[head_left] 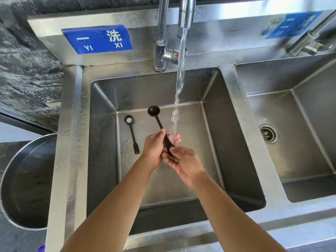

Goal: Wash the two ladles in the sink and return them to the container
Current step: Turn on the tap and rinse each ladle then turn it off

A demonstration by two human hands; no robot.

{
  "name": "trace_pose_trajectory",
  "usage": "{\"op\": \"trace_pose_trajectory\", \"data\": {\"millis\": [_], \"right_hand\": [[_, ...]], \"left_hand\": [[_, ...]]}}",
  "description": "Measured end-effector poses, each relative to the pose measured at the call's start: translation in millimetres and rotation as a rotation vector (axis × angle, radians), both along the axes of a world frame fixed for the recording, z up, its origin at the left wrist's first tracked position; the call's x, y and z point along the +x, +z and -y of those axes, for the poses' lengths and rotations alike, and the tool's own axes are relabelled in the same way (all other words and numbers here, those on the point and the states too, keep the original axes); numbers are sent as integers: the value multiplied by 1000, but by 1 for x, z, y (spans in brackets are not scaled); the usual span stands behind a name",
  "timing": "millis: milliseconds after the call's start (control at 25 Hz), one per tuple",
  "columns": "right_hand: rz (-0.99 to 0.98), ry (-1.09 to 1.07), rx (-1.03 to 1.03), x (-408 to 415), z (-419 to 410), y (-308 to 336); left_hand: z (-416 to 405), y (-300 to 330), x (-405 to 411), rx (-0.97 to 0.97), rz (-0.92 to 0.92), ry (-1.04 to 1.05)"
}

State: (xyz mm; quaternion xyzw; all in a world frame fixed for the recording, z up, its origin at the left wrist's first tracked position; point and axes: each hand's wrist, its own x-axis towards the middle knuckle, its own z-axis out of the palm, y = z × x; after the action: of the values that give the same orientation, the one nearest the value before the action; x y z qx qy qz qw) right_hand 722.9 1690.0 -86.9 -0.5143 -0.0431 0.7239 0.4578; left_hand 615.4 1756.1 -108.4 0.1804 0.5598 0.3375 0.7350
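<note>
Two dark ladles are in the left sink basin [101, 142]. One ladle [154, 113] is held up over the basin, its bowl pointing away from me. My left hand [153, 149] is closed around its handle, and my right hand [183, 164] cups the handle's near end from below. Water from the tap [186, 13] falls onto my fingers and the handle. The second ladle [131, 131] lies flat on the basin floor to the left, with something white in its bowl. A round steel container [11, 179] stands left of the sink.
A second basin [309, 110] with a drain [269, 133] lies to the right, with another tap [312, 42] above it. Blue signs [97, 39] are fixed to the steel backsplash. A dark stone wall is at the left.
</note>
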Motion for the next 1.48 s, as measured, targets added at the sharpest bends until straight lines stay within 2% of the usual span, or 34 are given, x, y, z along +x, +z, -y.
{"op": "trace_pose_trajectory", "data": {"millis": [160,280,440,560,640,760,920,1120,1240,1360,1480], "right_hand": [[142,-30,-79,-3,-15,-3],[169,-73,-129,-8,-30,-3],[62,-29,-18,-3,-17,-2],[-94,-56,-11,12,0,0],[-106,-22,-36,18,8,3],[106,74,0,24,18,7],[371,91,40,30,28,5],[644,167,6,33,37,1],[834,204,-87,35,41,1],[1043,188,-114,36,46,1],[1166,192,-59,42,50,4]], "left_hand": [[3,-1,-1,48,-3,12],[2,0,-6,50,30,16],[-1,4,-6,46,31,73],[11,11,2,73,-1,-53],[20,11,4,86,13,-113],[25,10,3,63,72,-155],[35,5,3,-16,102,-188],[47,-5,11,-107,66,-163],[51,-8,22,-151,56,-113],[55,-7,40,-231,106,-110],[57,-6,55,-301,171,-108]]}}
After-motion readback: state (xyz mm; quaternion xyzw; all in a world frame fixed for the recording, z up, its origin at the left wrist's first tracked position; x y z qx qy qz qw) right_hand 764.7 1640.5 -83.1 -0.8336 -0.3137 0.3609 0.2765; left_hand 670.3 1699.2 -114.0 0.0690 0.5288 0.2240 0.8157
